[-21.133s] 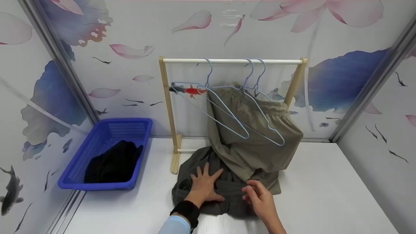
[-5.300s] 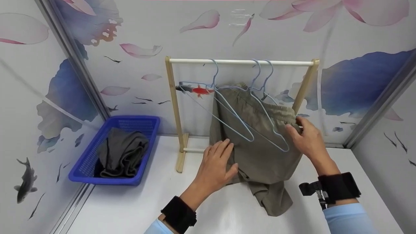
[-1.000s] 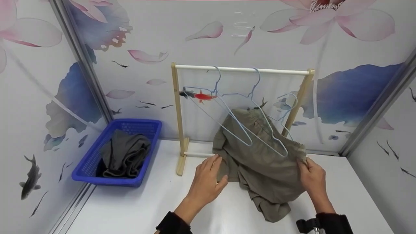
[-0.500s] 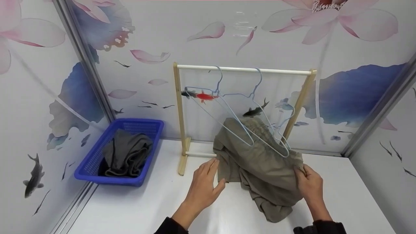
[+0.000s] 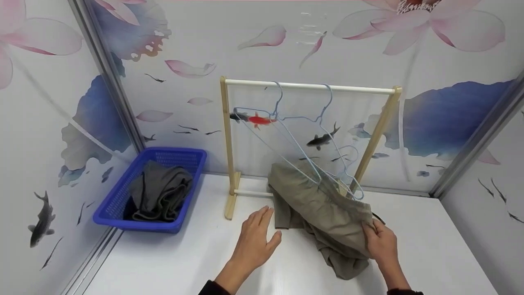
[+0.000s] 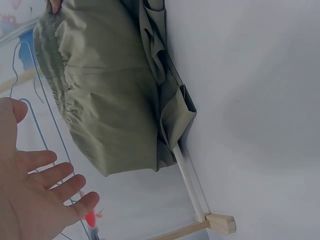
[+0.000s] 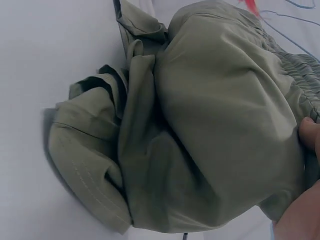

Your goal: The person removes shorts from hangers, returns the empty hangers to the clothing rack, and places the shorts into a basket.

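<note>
Olive trousers (image 5: 323, 209) with an elastic waistband sag in front of the rack, lower folds on the table. My right hand (image 5: 381, 241) pinches the waistband's right end between thumb and fingers; in the right wrist view the thumb (image 7: 310, 132) presses on the cloth. To the left of the trousers hovers my left hand (image 5: 253, 241), fingers extended, holding nothing; the left wrist view shows its spread fingers (image 6: 55, 175) apart from the cloth. A blue hanger (image 5: 355, 153), off the rail, rises behind the waistband; its lower part is hidden by the trousers.
Two blue hangers, one on the left (image 5: 281, 98) and one on the right (image 5: 330, 100), hang from the white rail (image 5: 303, 85) of a wooden rack, overlapping the trousers. At left stands a blue basket (image 5: 192, 192) with dark grey clothing (image 5: 159, 192) inside. Patterned walls enclose the table.
The dark grey garment went from the table into the basket. The third hanger came off the rail; my right hand drew the trousers down and toward me, and the waistband keeps sinking.
</note>
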A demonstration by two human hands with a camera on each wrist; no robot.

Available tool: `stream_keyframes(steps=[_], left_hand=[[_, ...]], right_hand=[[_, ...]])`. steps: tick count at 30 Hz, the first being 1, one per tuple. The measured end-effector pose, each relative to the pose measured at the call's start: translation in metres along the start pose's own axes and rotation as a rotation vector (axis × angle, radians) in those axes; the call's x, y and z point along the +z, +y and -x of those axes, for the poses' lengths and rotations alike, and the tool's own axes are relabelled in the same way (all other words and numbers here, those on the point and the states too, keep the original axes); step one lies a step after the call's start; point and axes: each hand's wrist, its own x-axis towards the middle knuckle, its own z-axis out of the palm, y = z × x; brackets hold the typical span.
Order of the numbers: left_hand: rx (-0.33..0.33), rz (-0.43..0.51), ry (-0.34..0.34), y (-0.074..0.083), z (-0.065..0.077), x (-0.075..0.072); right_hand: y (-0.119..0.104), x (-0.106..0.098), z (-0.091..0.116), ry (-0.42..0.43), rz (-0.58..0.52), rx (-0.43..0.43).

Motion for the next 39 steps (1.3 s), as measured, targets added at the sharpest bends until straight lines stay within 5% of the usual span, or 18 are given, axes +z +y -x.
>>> stream_keyframes(steps=[18,39], left_hand=[[-0.036,0.027,-0.054,-0.007,0.006,0.008],[-0.05,0.063,-0.067,-0.02,0.01,0.014]], right_hand=[[0.011,0.018,0.018,-0.147,-0.027,0.121],[0.018,0.035,0.031,-0.283,-0.024,0.114]])
